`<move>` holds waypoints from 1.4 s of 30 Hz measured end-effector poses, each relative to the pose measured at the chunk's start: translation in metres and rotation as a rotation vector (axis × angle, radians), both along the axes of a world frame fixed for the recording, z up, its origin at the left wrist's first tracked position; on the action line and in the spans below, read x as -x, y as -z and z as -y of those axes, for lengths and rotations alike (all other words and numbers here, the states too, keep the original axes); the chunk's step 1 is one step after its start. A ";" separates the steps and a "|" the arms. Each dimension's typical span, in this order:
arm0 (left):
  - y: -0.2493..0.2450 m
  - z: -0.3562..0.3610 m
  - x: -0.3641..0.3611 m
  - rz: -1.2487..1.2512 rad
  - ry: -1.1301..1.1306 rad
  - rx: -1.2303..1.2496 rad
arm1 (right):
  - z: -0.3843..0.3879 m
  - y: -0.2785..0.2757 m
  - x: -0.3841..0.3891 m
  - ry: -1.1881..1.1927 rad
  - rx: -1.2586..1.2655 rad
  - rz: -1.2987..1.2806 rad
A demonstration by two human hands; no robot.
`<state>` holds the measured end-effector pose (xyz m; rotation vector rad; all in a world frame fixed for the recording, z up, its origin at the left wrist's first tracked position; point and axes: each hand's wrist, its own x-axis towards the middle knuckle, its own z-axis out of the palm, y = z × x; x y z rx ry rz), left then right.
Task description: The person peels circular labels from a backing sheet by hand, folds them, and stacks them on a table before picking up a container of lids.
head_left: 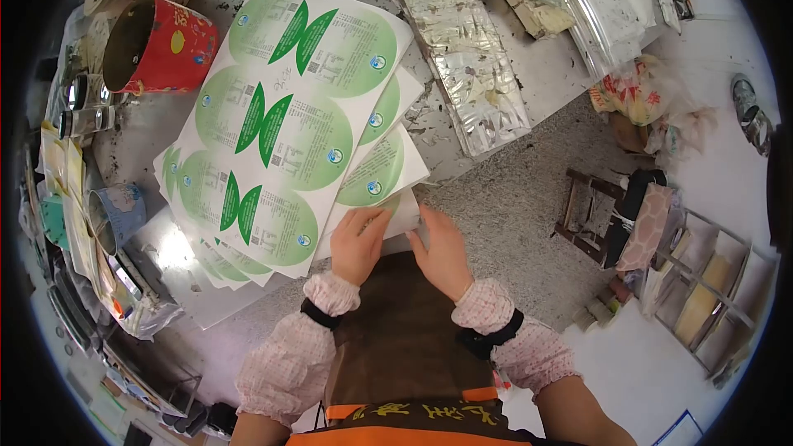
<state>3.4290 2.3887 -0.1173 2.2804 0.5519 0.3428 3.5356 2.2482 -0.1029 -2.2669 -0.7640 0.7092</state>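
Observation:
A fanned stack of label sheets (pixel 273 74), printed with green circles and dark green leaf shapes, lies on the metal table. At its near edge, my left hand (pixel 357 246) has its fingers bent together over a pale sheet corner (pixel 402 213). The undersides of those fingers are hidden, and the sheet seems pinched in them. My right hand (pixel 443 254) is at the right side of the same corner, fingers stretched and thumb apart, its fingertips at the paper's edge. Both hands are in front of a brown apron (pixel 396 322).
A red bucket (pixel 178 41) and a blue cup (pixel 120 211) stand left of the sheets. A long crinkled silvery slab (pixel 462 49) lies to the right, with plastic-wrapped pieces (pixel 591 8) beyond. A stool (pixel 588 206) and a metal rack (pixel 702 289) stand on the right.

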 end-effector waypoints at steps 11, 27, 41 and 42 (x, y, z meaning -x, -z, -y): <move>-0.002 0.001 0.010 -0.022 0.025 0.083 | -0.008 0.011 -0.014 0.189 -0.067 -0.225; 0.001 0.006 0.009 -0.087 0.062 -0.014 | -0.006 0.019 -0.007 0.097 -0.011 -0.052; -0.003 -0.008 0.010 -0.004 -0.017 0.294 | -0.011 0.008 -0.043 0.274 -0.138 -1.086; -0.003 -0.012 0.011 -0.002 -0.012 0.327 | -0.012 0.010 -0.047 0.217 -0.123 -1.052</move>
